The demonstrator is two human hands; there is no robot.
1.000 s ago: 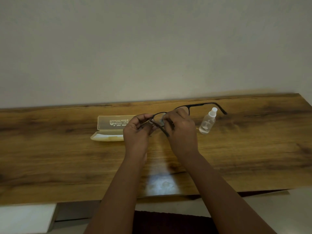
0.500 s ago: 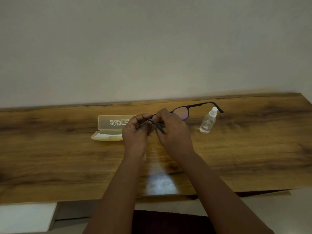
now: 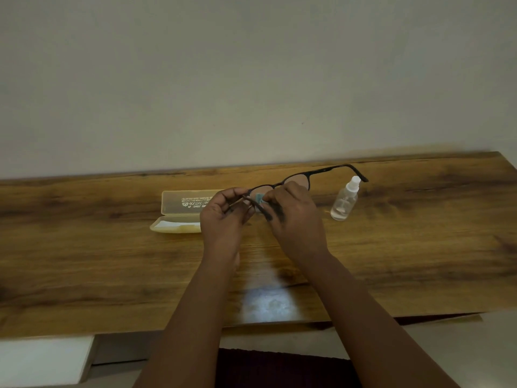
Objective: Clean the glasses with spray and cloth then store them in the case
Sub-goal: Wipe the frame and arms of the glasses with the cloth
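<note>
Dark-framed glasses (image 3: 321,172) are held above the wooden table, one temple stretching out to the right. My left hand (image 3: 223,217) pinches the frame's left end. My right hand (image 3: 293,217) pinches a small pale-blue cloth (image 3: 258,198) against the left lens; most of the cloth is hidden by its fingers. A small clear spray bottle (image 3: 344,202) with a white cap stands just right of my right hand. An open cream glasses case (image 3: 181,212) lies behind and left of my left hand, lid up.
The wooden table (image 3: 84,261) runs along a plain wall. Its front edge crosses the lower part of the view, with a white surface (image 3: 42,359) below at the left. A bright light reflection sits on the table between my forearms.
My right hand has slid left along the glasses onto the left lens, uncovering the right lens, and the pale-blue cloth now shows under its fingertips. The frame has tilted slightly.
</note>
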